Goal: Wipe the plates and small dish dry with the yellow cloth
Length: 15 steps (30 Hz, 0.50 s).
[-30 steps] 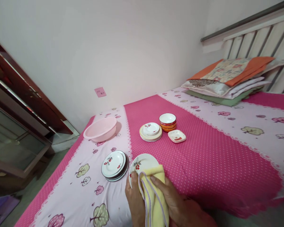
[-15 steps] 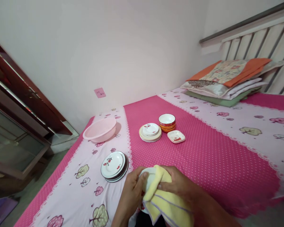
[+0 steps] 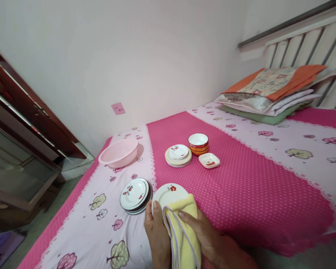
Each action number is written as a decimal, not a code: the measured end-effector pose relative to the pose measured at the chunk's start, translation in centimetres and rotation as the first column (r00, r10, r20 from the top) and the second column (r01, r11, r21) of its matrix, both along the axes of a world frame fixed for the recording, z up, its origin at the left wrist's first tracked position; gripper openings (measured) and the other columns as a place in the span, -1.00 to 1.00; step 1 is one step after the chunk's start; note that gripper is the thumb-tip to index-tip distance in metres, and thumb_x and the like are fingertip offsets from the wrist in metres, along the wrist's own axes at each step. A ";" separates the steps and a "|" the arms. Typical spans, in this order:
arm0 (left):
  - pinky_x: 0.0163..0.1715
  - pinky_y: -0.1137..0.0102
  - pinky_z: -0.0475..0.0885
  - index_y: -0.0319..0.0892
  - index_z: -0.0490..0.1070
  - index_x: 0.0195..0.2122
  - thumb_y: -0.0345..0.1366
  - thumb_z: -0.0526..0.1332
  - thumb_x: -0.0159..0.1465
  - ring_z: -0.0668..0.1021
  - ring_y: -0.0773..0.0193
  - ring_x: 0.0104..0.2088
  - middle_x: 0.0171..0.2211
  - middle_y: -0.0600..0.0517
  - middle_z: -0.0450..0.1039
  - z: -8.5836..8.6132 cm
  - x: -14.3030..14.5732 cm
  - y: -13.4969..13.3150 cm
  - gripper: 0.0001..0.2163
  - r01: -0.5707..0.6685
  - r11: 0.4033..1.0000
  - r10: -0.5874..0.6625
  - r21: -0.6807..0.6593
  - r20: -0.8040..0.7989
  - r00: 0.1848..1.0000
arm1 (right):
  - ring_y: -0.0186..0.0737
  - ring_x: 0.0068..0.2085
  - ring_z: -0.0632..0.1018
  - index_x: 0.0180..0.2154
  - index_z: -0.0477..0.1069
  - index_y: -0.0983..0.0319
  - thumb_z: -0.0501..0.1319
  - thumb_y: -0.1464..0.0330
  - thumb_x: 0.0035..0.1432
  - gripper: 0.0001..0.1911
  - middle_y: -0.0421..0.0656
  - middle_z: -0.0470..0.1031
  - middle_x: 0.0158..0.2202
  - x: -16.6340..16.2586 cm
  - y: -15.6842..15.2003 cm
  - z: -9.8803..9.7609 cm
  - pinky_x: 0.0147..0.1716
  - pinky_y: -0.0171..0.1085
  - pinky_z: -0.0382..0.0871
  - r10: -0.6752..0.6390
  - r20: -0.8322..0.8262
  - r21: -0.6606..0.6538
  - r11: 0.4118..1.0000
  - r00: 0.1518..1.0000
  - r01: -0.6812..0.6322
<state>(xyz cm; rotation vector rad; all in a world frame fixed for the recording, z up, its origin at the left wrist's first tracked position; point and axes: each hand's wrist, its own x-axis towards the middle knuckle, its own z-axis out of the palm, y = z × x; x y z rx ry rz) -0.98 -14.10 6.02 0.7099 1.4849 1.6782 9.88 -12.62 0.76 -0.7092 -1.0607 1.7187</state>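
My left hand (image 3: 157, 228) grips the left rim of a white plate (image 3: 168, 193) with red flowers, its thumb on the face. My right hand (image 3: 198, 228) holds a yellow cloth (image 3: 183, 231) with purple edging against the plate's right side, thumb on top. The cloth drapes down between my hands and hides the plate's lower part. Just left of it, a stack of plates (image 3: 136, 194) lies on the bed, a flowered white plate on top and dark-rimmed ones below.
On the pink bedspread (image 3: 240, 194) stand another plate stack (image 3: 178, 154), several stacked orange bowls (image 3: 198, 144) and small square dishes (image 3: 209, 160). A pink basin (image 3: 119, 153) sits near the wall. Folded bedding (image 3: 271, 91) lies at the back right.
The plate has turned so its flowered face shows and sits higher, nearer the left stack. My right hand and the cloth have shifted left; the cloth now hangs straighter.
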 end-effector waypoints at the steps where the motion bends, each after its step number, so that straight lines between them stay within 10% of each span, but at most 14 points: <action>1: -0.34 0.35 0.50 -0.13 0.47 -0.20 0.20 0.34 0.18 0.57 0.17 -0.35 -0.34 0.02 0.57 -0.1 -0.3 0.0 -0.53 0.042 0.999 -0.043 0.009 0.021 0.999 | 0.10 -0.16 0.69 0.11 0.48 0.27 0.32 -0.03 0.18 -0.37 0.04 0.68 -0.15 0.4 0.3 0.2 -0.09 0.06 0.56 0.006 -0.015 -0.041 0.999 1.000 -0.006; 11: -0.42 0.44 0.31 -0.19 0.50 -0.35 0.10 0.28 0.31 0.38 0.29 -0.42 -0.43 0.05 0.41 1.3 -3.7 1.0 -0.60 0.550 0.832 -0.547 -0.073 -0.272 0.792 | 0.03 -0.15 0.68 -0.05 0.59 0.27 0.47 0.11 -0.01 -0.47 -0.06 0.70 -0.14 6.2 3.1 3.6 -0.14 -0.13 0.54 0.241 0.151 0.008 0.969 0.959 -0.245; 15: -0.40 0.42 0.35 -0.16 0.46 -0.39 0.12 0.30 0.29 0.41 0.25 -0.41 -0.45 0.05 0.42 0.3 -2.8 1.3 -0.59 0.438 0.899 -0.428 -0.006 -0.225 0.876 | 0.04 -0.12 0.68 -0.03 0.57 0.26 0.49 0.09 -0.01 -0.44 -0.04 0.69 -0.09 5.8 3.5 3.3 -0.09 -0.09 0.55 0.215 0.130 -0.015 0.976 0.968 -0.215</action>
